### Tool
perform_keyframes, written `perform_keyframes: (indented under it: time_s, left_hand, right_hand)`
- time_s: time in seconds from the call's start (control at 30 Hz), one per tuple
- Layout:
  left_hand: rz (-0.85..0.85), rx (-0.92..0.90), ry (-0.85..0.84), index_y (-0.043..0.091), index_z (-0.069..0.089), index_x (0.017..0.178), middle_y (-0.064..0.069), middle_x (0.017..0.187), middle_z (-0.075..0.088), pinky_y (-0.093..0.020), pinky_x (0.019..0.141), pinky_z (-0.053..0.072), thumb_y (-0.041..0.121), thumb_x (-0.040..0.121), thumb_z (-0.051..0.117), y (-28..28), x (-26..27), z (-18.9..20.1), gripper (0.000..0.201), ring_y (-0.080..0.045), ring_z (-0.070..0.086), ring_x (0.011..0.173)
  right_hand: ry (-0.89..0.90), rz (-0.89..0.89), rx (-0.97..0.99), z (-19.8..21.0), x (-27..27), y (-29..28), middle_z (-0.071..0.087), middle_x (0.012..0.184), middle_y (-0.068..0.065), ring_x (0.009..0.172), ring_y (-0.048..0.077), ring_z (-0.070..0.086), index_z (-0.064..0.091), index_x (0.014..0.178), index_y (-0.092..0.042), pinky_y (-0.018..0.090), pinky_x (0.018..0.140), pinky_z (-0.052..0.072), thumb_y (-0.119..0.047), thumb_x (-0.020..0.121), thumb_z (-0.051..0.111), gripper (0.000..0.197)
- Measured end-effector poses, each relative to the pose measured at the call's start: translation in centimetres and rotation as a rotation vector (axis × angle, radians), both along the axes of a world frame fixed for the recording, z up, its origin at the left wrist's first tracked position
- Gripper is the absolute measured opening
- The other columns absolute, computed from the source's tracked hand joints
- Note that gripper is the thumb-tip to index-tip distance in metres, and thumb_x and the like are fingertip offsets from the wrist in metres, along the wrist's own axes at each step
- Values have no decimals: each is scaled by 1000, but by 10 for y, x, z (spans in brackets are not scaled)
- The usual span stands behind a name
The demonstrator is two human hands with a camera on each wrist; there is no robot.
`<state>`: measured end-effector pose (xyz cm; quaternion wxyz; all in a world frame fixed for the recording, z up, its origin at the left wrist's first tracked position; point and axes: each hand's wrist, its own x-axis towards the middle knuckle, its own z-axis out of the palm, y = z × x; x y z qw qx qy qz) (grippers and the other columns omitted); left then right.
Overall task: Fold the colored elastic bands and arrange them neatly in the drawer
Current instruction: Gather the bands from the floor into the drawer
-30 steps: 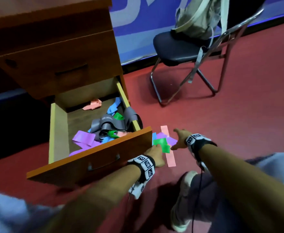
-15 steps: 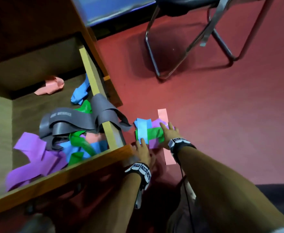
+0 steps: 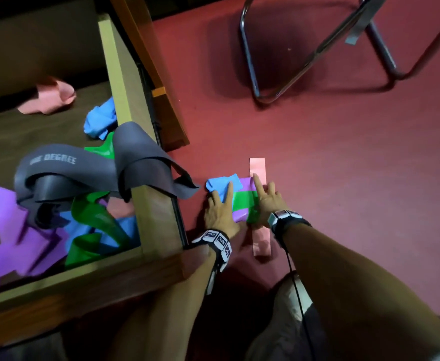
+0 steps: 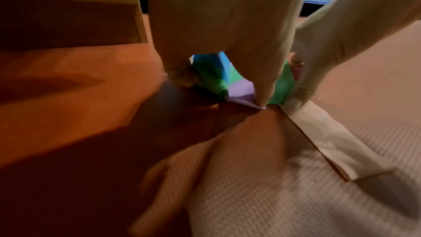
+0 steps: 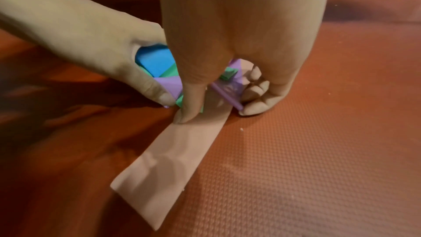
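Observation:
A small stack of folded bands lies on the red floor right of the open drawer [image 3: 121,82]: blue [image 3: 220,183], green [image 3: 242,200] and purple [image 3: 241,214], on top of a long flat pink strip [image 3: 257,166]. My left hand [image 3: 220,204] holds the stack's left side, its thumb [image 4: 262,96] on the purple corner and its fingers curled at the green edge. My right hand [image 3: 264,201] holds the right side, thumb [image 5: 189,111] pressing the pink strip [image 5: 177,150], fingers curled round the far edge. Loose grey [image 3: 135,152], purple [image 3: 3,220], green [image 3: 91,217], blue [image 3: 100,121] and pink [image 3: 49,97] bands lie in the drawer.
The grey band hangs over the drawer's right wall toward the stack. A metal chair frame [image 3: 250,61] stands on the floor mat [image 3: 330,165] beyond. My knee [image 3: 289,308] is below the hands. The cabinet corner [image 3: 172,126] is close on the left.
Both hands reached from beside the drawer front onto the stack and closed on its two sides. The head view dropped and came closer.

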<state>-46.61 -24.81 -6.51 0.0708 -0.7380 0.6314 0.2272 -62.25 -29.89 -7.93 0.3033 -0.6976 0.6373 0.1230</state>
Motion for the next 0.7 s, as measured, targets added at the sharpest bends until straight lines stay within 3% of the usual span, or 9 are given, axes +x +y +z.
perform_keyframes:
  time_s: [0.1,0.2,0.27,0.37,0.43,0.5,0.6,0.7]
  left_hand:
    - [0,86,33,18,20,157,-15,142,34,-43,81,51,49,86,72,7,-5,10,94,-36,55,120]
    - [-17,70,-1,9,36,142,-14,136,46,-42,76,52,36,91,69,13,-6,16,66,-34,63,114]
    - [-3,76,-14,8,40,138,-13,135,50,-42,81,53,31,93,66,19,-3,18,57,-33,62,116]
    - [5,79,-40,8,41,140,-13,136,52,-43,89,51,36,98,60,34,7,17,54,-33,60,120]
    - [20,96,-47,11,40,140,-12,137,52,-42,88,50,44,99,56,43,14,19,55,-32,59,121]
    - [31,109,-41,11,38,143,-12,138,51,-42,91,48,43,98,57,51,21,21,57,-33,58,123]
    - [63,109,2,8,34,148,-16,139,49,-44,99,45,39,97,59,63,29,23,64,-36,57,121]
    - [107,94,18,7,35,149,-17,142,48,-44,101,46,39,95,59,74,31,28,66,-38,55,123]
  right_hand:
    - [-117,-61,45,6,-5,4,33,129,16,102,46,62,12,157,-24,50,91,52,-35,81,74,99]
    - [-122,-64,85,8,-6,4,40,125,16,104,44,63,23,153,-27,46,89,52,-27,80,77,91]
    - [-130,-45,68,10,-5,3,40,126,14,111,41,58,37,142,-28,44,89,52,-29,80,76,74]
    - [-54,119,-4,21,1,10,34,132,10,122,36,43,53,129,-27,46,93,51,-35,88,66,44]
    - [-38,153,26,29,6,9,31,137,7,126,35,36,59,129,-29,47,101,46,-43,94,58,37]
    - [-70,164,62,35,13,4,40,137,11,126,37,44,61,128,-23,42,103,43,-36,95,58,36]
    - [-124,162,155,38,21,3,65,120,15,112,35,64,68,115,-11,34,94,48,-20,89,65,28]
    - [-134,154,154,48,21,13,72,106,16,100,33,68,67,84,-18,32,83,49,-18,84,71,4]
